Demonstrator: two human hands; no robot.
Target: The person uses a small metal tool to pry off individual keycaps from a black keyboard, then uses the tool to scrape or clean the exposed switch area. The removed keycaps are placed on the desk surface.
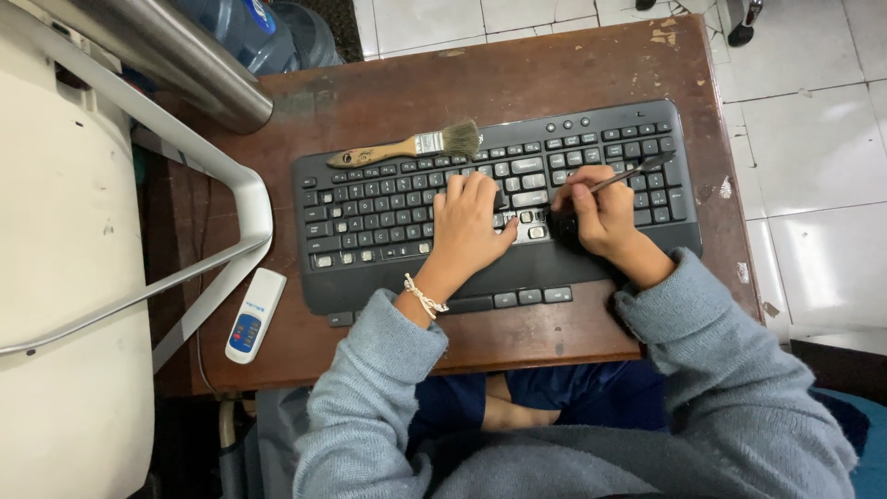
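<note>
A person sits at a small brown wooden table (573,74), bent over a black keyboard (370,277) that takes up most of the tabletop. Both arms are in grey-blue sleeves.

The left hand (469,226) lies flat on the middle of the keyboard, fingers spread and pressing down on the keys, closed on nothing. A pale string bracelet (423,298) is tied round that wrist.

The right hand (601,214) is just beside it, to the right of centre, with the fingers pinched together on a thin dark tool (637,172). The tool's free end slants up and away over the right-hand block of keys; its working end is hidden under the fingers, down among the keys (I cannot tell from here what kind of tip it has). A few keys between the two hands look paler than the rest.

Above the keyboard's upper edge, touching or nearly touching it, lies a paintbrush (407,146) with a wooden handle, a metal band and pale bristles pointing right. Neither hand is near it.

At the table's left front corner, well apart from the hands, lies a small white remote (254,316) with a blue panel. Further left stand a white appliance with a curved white bar (245,185), and a steel cylinder (185,55) overhangs the table's far left corner. White floor tiles (813,139) show to the right.
</note>
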